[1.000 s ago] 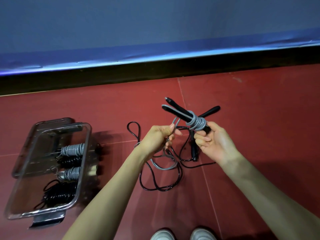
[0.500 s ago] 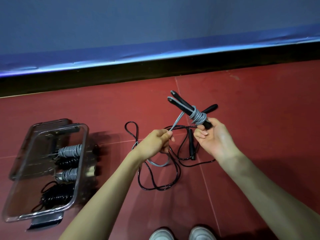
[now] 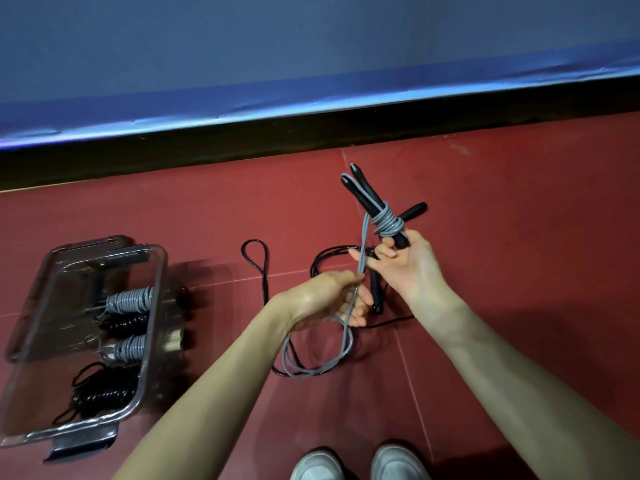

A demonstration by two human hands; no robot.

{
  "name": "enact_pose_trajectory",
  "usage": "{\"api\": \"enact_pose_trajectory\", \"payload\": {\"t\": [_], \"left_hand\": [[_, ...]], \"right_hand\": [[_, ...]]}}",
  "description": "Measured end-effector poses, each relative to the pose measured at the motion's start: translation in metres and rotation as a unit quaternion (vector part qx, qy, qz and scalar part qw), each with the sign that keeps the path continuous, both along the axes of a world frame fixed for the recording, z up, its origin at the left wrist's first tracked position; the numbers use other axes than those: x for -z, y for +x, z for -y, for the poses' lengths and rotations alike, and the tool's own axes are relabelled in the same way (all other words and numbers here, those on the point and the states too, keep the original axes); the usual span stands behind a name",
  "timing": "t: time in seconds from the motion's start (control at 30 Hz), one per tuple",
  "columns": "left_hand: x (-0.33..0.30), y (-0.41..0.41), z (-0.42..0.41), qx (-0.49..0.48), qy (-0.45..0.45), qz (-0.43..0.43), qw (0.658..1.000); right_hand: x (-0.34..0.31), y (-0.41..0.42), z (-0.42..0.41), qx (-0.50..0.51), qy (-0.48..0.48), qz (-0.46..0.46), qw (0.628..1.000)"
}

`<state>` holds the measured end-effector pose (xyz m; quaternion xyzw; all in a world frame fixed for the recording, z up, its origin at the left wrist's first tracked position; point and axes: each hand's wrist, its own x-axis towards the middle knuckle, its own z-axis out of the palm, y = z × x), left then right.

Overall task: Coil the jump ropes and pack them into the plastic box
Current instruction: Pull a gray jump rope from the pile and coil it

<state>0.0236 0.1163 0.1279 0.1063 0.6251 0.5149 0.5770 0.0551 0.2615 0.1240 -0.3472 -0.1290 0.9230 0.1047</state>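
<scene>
Here the right hand (image 3: 407, 268) grips two black handles (image 3: 372, 204) wound with grey rope (image 3: 388, 223); the left hand (image 3: 332, 299) pinches its loose length. The plastic box (image 3: 156, 327) sits far left on the floor (image 3: 519, 220).

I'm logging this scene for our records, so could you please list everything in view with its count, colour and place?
grey rope: one, grey cord with black handles, partly wound round the handles in the right hand, the slack running through the left hand to the floor
black rope: one, black, loose on the floor behind the hands
box: one, clear plastic, open, on the floor at left
coiled ropes: four as far as I can tell, two grey and two black, inside the box
lid: one, clear, under the box's far end
floor: red
wall: blue
shoes: two, pale, bottom edge
left hand: pinches the grey cord
right hand: holds the handles
</scene>
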Motion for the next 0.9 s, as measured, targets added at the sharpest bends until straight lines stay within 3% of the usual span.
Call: {"api": "enact_pose_trajectory", "payload": {"t": [0.17,0.3,0.47,0.6,0.7,0.83,0.9], "left_hand": [[0.010,0.015,0.010,0.051,-0.007,-0.022,0.998],[0.024,0.019,0.032,-0.015,0.000,-0.030,0.999],[0.029,-0.004,0.055,0.065,-0.073,-0.189,0.977],[0.035,-0.019,0.068,0.149,-0.133,-0.376,0.905],[0.047,-0.034,0.087,0.142,-0.207,-0.532,0.809],[0.066,-0.042,0.114,0.139,-0.281,-0.599,0.737],[0.073,-0.042,0.121,0.132,-0.272,-0.621,0.723]], "right_hand": [[-0.002,-0.004,-0.010,0.048,-0.044,-0.027,0.998],[0.001,-0.004,-0.024,0.064,-0.003,0.017,0.998],[0.016,0.003,-0.024,0.044,0.063,0.068,0.995],[0.020,0.005,-0.029,0.050,0.091,0.083,0.991],[0.018,0.011,-0.036,0.060,0.112,0.080,0.989],[0.023,0.021,-0.040,0.043,0.128,0.093,0.986],[0.027,0.024,-0.036,0.029,0.137,0.104,0.985]]}}
